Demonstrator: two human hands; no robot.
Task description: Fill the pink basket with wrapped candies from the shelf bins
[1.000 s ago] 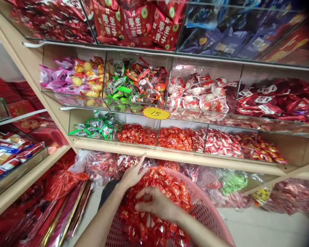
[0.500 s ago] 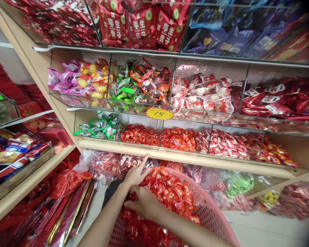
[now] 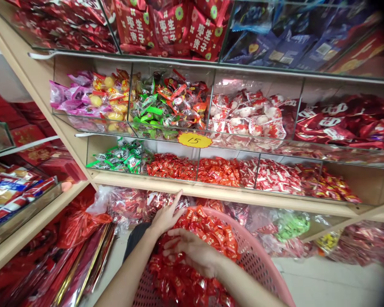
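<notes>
A pink perforated plastic basket point(image 3: 259, 260) heaped with small red wrapped candies point(image 3: 211, 232) sits low in front of me. My left hand point(image 3: 167, 216) grips the basket's far left rim, its index finger pointing up. My right hand point(image 3: 192, 249) lies on the candy heap with curled fingers dug into the wrappers; what they hold is hidden.
Clear acrylic bins on wooden shelves hold red candies point(image 3: 224, 170), green candies point(image 3: 121, 157) and mixed sweets point(image 3: 166, 104). A yellow price tag marked 15 point(image 3: 194, 140) sticks to a bin front. Bagged candy point(image 3: 128, 204) lies under the lowest shelf. Red packets point(image 3: 70, 256) stand at left.
My right hand slid left across the candy heap towards my left hand, then eased back a little to the right. My left hand kept its hold on the rim.
</notes>
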